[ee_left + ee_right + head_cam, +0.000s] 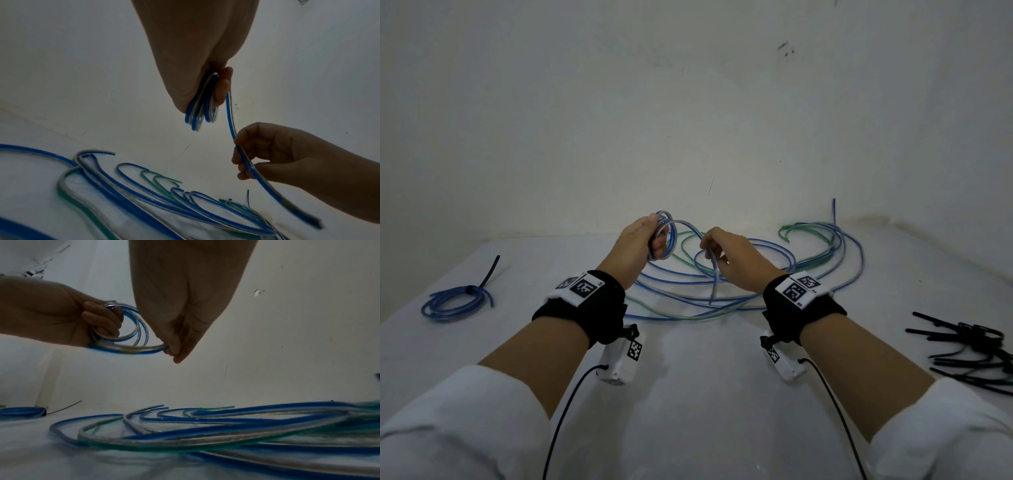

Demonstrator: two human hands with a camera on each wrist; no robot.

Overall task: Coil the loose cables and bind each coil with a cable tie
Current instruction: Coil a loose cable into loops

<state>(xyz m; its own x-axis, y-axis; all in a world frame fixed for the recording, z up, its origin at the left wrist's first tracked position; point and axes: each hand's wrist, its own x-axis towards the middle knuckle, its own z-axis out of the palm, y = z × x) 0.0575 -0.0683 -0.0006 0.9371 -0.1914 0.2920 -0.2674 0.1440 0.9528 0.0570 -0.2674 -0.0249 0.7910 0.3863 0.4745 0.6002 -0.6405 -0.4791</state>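
Observation:
My left hand point(643, 240) is raised above the table and grips a small coil of blue cable point(666, 236), its loops pressed between thumb and fingers point(221, 91). From the coil point(127, 331) a free length of the same blue cable point(231, 123) runs to my right hand point(726, 257), which pinches it between curled fingers point(246, 154); the tail hangs down toward the table. Loose blue and green cables point(774, 274) lie tangled on the white table point(705, 394) beneath and beyond both hands.
A bound blue coil point(455, 301) with a black tie sticking up lies at the left of the table. A pile of black cable ties point(972, 346) sits at the right edge. A white wall point(688, 102) stands close behind the table.

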